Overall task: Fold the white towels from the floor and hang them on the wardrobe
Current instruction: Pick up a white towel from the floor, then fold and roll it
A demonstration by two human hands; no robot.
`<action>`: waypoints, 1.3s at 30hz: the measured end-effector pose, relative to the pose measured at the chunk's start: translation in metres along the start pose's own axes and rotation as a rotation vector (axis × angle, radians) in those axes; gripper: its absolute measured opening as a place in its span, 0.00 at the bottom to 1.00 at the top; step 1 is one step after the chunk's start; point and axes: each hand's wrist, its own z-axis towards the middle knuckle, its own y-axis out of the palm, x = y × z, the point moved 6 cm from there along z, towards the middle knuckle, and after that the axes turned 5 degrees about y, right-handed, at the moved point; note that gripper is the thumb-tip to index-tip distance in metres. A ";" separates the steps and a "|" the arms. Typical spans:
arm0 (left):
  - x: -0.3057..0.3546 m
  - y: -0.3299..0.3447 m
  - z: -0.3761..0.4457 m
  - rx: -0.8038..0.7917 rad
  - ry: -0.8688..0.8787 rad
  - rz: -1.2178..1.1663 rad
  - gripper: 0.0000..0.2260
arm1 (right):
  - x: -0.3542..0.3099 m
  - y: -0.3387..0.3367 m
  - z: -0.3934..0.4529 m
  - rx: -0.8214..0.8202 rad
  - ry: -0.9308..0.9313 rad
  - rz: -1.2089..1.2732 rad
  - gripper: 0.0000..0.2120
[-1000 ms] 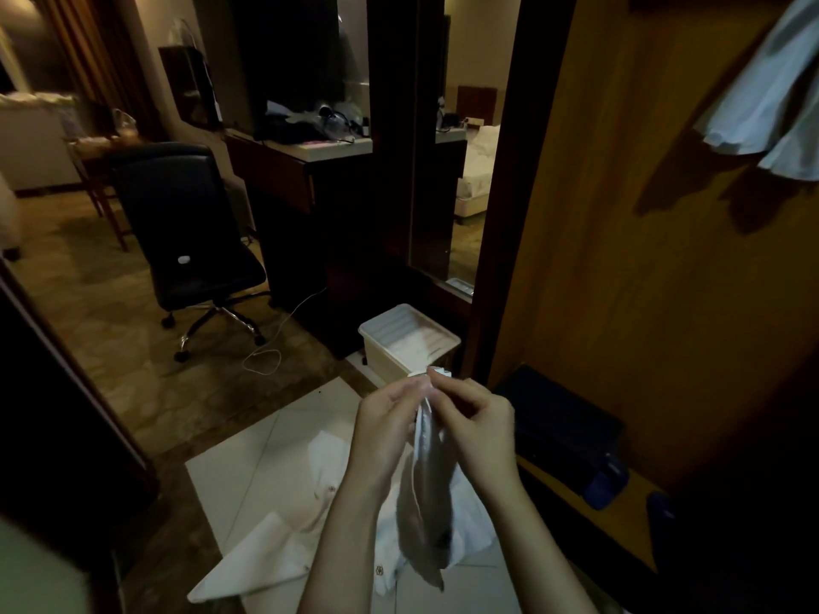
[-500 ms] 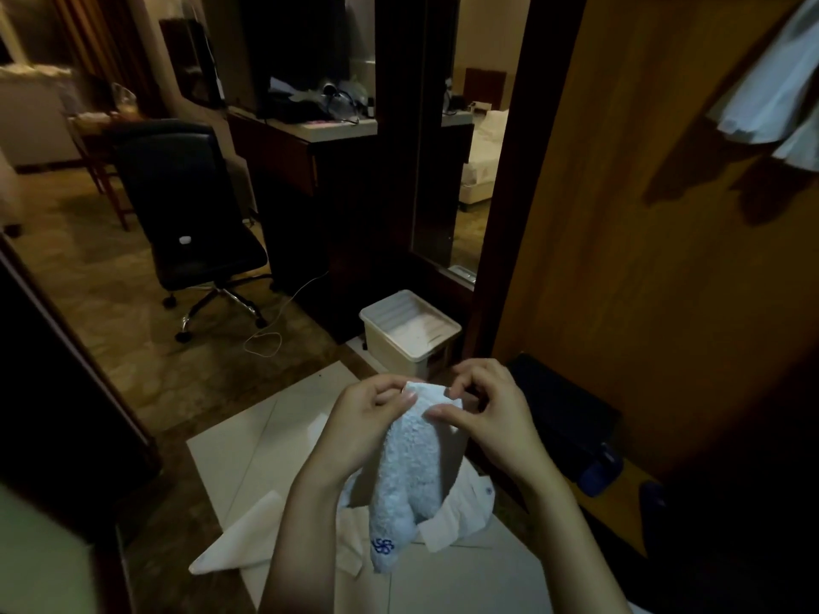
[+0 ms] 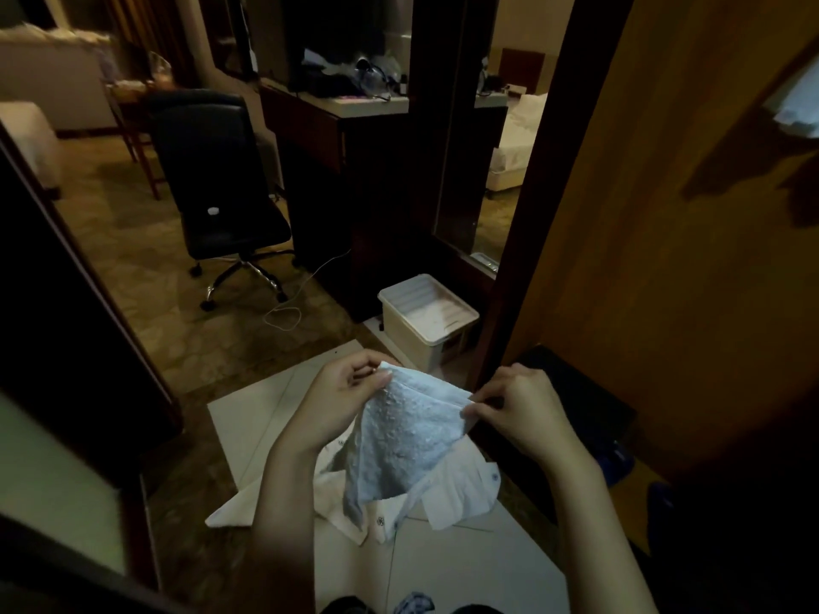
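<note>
A small white terry towel (image 3: pixel 401 440) hangs spread between my hands, above the floor. My left hand (image 3: pixel 341 398) pinches its upper left corner. My right hand (image 3: pixel 518 407) pinches the upper right corner. The towel's lower point droops over several white cloths (image 3: pixel 447 498) heaped on a white sheet (image 3: pixel 261 418) on the floor. The wooden wardrobe (image 3: pixel 656 241) stands open to the right. Another white towel (image 3: pixel 797 108) hangs at its upper right edge.
A white plastic bin (image 3: pixel 427 321) sits by the wardrobe's dark door post. A black office chair (image 3: pixel 217 179) and a dark desk (image 3: pixel 337 126) stand behind, with a white cable (image 3: pixel 283 316) on the carpet. Dark items (image 3: pixel 589 405) lie on the wardrobe floor.
My hands moved apart and the towel, bunched and hanging narrow before, now spreads open between them. The view shifted slightly downward.
</note>
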 end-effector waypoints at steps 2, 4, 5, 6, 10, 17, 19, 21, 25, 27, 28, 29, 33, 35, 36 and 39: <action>-0.007 -0.008 -0.001 0.061 -0.018 0.007 0.08 | 0.002 -0.002 0.000 0.111 -0.005 -0.066 0.06; -0.010 -0.016 -0.003 0.100 -0.017 0.035 0.08 | 0.006 -0.006 0.000 0.169 0.019 -0.061 0.05; -0.010 -0.019 -0.003 0.109 -0.012 0.049 0.08 | 0.008 -0.006 0.001 0.156 0.027 -0.033 0.05; -0.010 -0.021 -0.004 0.113 -0.010 0.055 0.08 | 0.010 -0.006 0.001 0.119 0.032 0.022 0.05; -0.014 -0.018 -0.003 0.079 -0.030 0.083 0.08 | -0.003 0.005 0.001 -0.017 0.011 0.365 0.15; -0.011 0.000 0.003 -0.043 -0.019 0.127 0.09 | -0.030 0.040 0.005 -0.174 -0.109 0.244 0.14; -0.015 -0.006 0.003 0.015 -0.026 0.163 0.10 | -0.021 0.038 0.005 -0.125 -0.057 0.194 0.05; -0.021 -0.012 0.001 0.069 -0.063 0.182 0.09 | -0.011 0.033 0.006 -0.069 -0.018 0.197 0.13; -0.029 -0.015 0.001 0.143 -0.102 0.294 0.05 | -0.009 0.020 0.007 0.063 -0.048 0.286 0.09; -0.029 -0.017 0.002 0.163 -0.097 0.301 0.03 | -0.004 0.019 0.007 0.095 0.019 0.454 0.05; -0.029 -0.017 0.002 0.164 -0.105 0.260 0.03 | -0.001 0.020 0.007 0.104 0.060 0.508 0.05; -0.029 -0.017 0.001 0.160 -0.118 0.212 0.03 | 0.001 0.020 0.006 0.108 0.089 0.523 0.05; -0.025 -0.013 0.001 0.203 -0.157 -0.002 0.03 | 0.005 0.014 0.004 0.184 0.063 0.371 0.12; -0.022 -0.010 0.003 0.231 -0.160 -0.153 0.04 | 0.002 0.007 0.005 0.221 0.023 0.320 0.15; -0.022 -0.008 0.003 0.247 -0.164 -0.202 0.05 | 0.001 0.003 0.005 0.231 0.008 0.305 0.15; -0.023 -0.009 0.005 0.307 -0.171 -0.259 0.06 | -0.011 -0.002 0.000 0.180 -0.103 0.288 0.08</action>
